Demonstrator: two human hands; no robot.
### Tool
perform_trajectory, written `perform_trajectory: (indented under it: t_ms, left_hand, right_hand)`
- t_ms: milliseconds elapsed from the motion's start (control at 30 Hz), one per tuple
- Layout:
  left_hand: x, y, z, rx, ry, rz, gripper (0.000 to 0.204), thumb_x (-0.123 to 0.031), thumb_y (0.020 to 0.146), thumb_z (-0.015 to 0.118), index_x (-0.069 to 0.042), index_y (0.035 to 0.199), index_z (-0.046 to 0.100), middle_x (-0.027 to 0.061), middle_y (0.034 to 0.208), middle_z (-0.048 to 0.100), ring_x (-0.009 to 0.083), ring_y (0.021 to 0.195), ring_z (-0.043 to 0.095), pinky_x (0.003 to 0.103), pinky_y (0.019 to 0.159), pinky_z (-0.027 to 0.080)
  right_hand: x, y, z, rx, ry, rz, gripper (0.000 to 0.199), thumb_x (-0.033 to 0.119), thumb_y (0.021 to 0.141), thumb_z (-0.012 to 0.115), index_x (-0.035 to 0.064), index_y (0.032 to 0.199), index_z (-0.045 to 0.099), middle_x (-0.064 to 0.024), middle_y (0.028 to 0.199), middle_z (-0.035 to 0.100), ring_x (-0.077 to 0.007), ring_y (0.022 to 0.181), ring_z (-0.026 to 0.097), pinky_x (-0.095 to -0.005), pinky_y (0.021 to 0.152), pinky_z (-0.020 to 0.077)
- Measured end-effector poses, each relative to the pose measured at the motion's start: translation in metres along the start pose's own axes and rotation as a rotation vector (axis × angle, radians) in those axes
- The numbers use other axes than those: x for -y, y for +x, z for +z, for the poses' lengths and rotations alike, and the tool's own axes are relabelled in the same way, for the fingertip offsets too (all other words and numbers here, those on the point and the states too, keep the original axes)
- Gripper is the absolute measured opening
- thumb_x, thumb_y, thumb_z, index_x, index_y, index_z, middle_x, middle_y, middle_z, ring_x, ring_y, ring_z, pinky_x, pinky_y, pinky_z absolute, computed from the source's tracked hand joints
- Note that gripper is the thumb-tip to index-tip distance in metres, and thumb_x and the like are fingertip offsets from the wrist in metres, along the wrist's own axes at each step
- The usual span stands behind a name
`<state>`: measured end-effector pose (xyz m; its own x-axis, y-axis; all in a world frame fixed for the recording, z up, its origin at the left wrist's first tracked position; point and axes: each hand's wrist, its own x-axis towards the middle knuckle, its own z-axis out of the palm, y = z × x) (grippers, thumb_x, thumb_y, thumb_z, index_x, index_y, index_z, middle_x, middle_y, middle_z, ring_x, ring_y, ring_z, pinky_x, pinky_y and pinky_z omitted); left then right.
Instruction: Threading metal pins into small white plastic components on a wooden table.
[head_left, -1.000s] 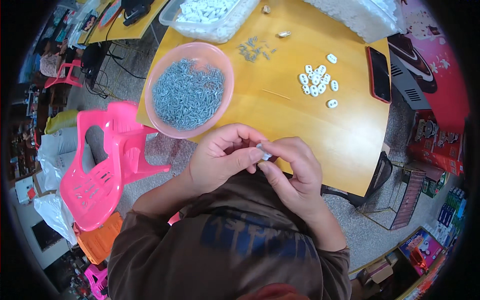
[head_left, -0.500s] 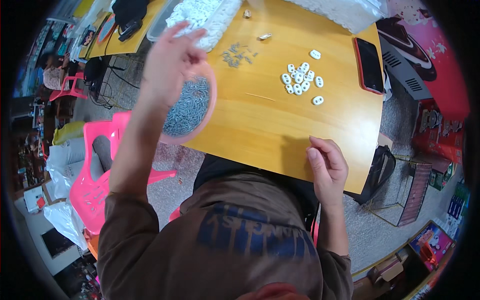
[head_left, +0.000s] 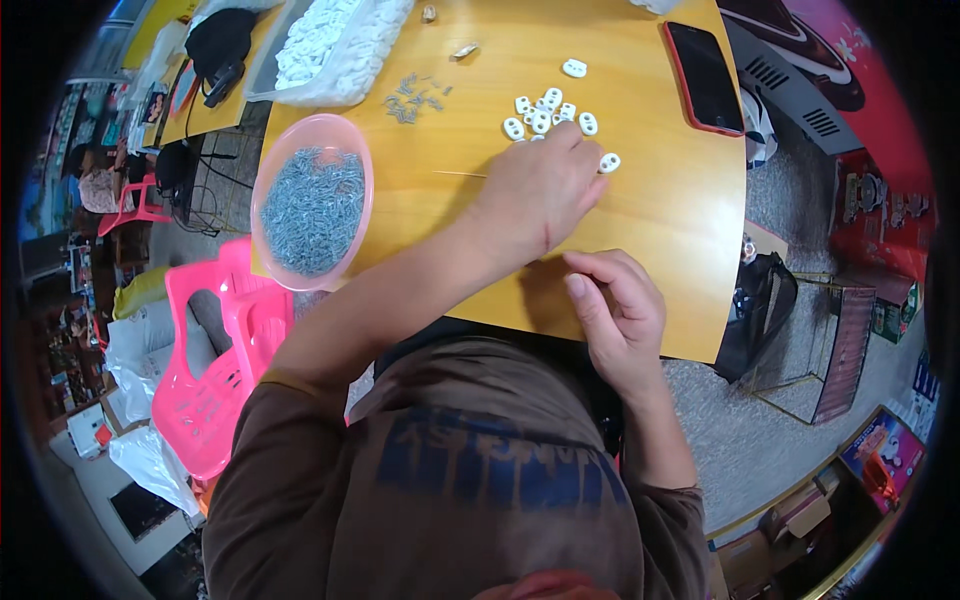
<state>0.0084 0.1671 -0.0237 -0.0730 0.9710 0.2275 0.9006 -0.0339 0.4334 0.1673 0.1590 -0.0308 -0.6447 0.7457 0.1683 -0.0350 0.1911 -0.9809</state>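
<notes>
- Plainly, two bare hands are at one yellow-topped table.
- The left hand reaches from the near edge across to the middle, over the near side of the loose white pieces; its fingertips are hidden, so I cannot tell whether its grip is closed on one.
- The right hand is by the near edge, towards the near right corner; its grip is open and loose, with a gap between thumb and forefinger and the other fingers curled.
- At least eight white pieces show, small ovals with holes, set in from the right edge: most in a cluster, one apart on the far side, one just beside the left hand's fingers; overlap and the hand prevent a full count.
- One pink bowl is at the left edge by the near left corner, holding grey metal pins, too many to count.
- One clear tub, full of more white pieces, stands farther along the left edge.
- One loose scatter of pins lies between tub and cluster, over a dozen.
- One thin stick points towards the left hand.
- Two small brownish-gold objects lie towards the far edge.
- One red-edged phone lies along the right edge.
</notes>
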Motion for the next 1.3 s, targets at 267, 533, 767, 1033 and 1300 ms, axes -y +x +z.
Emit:
perform_trajectory:
  t_ms: [267,533,767,1033,1300]
  left_hand:
    - [-0.003,0.003,0.008,-0.038,0.044,0.044,0.015,-0.016,0.077,0.056,-0.004,0.086,0.054,0.0099,0.080,0.052,0.0283,0.069,0.054,0.037,0.057,0.045]
    - [-0.010,0.012,0.019,0.027,0.025,-0.013,0.016,-0.017,0.076,0.057,-0.003,0.084,0.054,0.0116,0.079,0.052,0.0298,0.071,0.053,0.036,0.058,0.046]
    - [-0.025,-0.029,-0.022,-0.214,-0.393,0.085,0.030,-0.006,0.067,0.069,-0.005,0.095,0.057,0.0055,0.083,0.054,0.0060,0.048,0.047,0.019,0.046,0.040]
    - [-0.030,-0.071,-0.050,-0.275,-0.431,0.127,0.039,-0.002,0.061,0.073,-0.006,0.096,0.057,0.0073,0.083,0.055,0.0122,0.057,0.052,0.021,0.049,0.043]
    - [-0.016,-0.096,-0.058,-0.281,-0.547,0.120,0.034,0.002,0.063,0.070,-0.003,0.094,0.059,0.0080,0.083,0.056,0.0172,0.067,0.055,0.023,0.053,0.045]
  right_hand:
    - [-0.001,0.001,-0.002,0.008,-0.040,-0.048,0.014,0.001,0.080,0.055,-0.0032,0.093,0.058,-0.0070,0.080,0.055,-0.0126,0.071,0.050,-0.0216,0.065,0.0401]
    - [-0.005,-0.004,0.000,-0.034,0.041,0.001,0.014,0.001,0.082,0.053,-0.0031,0.094,0.056,-0.0055,0.080,0.054,-0.0106,0.071,0.050,-0.0205,0.066,0.0400]
    - [0.003,-0.004,0.000,-0.258,0.551,0.221,0.022,0.007,0.086,0.047,-0.0038,0.105,0.050,-0.0067,0.091,0.054,-0.0099,0.080,0.051,-0.0226,0.072,0.0416]
    - [0.030,-0.006,0.013,-0.035,0.701,0.109,0.021,0.006,0.084,0.051,-0.0031,0.103,0.051,-0.0093,0.101,0.050,-0.0128,0.089,0.050,-0.0261,0.081,0.0411]
    - [0.041,-0.008,0.034,-0.048,0.653,0.260,0.021,0.007,0.080,0.054,-0.0040,0.098,0.051,-0.0111,0.094,0.055,-0.0153,0.084,0.052,-0.0266,0.076,0.0422]
